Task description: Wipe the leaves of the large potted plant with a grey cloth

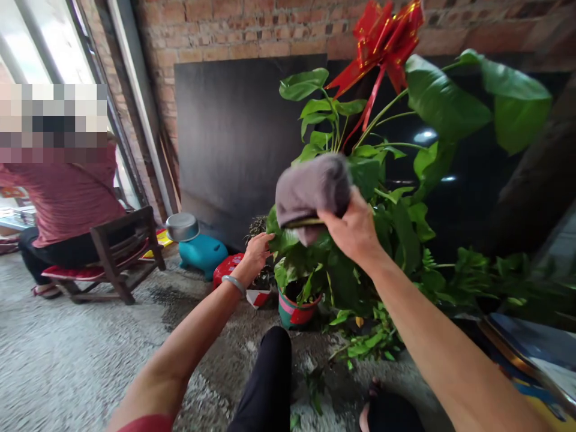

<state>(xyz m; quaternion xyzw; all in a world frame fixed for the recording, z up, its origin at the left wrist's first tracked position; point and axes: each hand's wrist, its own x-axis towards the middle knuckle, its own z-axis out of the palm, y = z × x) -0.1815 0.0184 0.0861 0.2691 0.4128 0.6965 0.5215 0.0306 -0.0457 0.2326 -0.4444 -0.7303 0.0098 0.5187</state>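
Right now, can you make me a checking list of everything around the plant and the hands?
Surface: rough concrete floor, damp patch near the pots.
Job's things: grey cloth; potted plant in a red and green pot.
Clutter: teal stool with metal bowl, red ribbon bow.
Grips: right hand holds the cloth; left hand touches a leaf.
Cables: nothing seen.
Surroundings: brick wall, dark board, seated person.

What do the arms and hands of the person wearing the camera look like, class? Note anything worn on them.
Both forearms are bare. The left hand has a pale, smooth bangle round its wrist, and a red sleeve edge shows at the upper arm. The right hand and its arm show no ring, watch or sleeve in this view.
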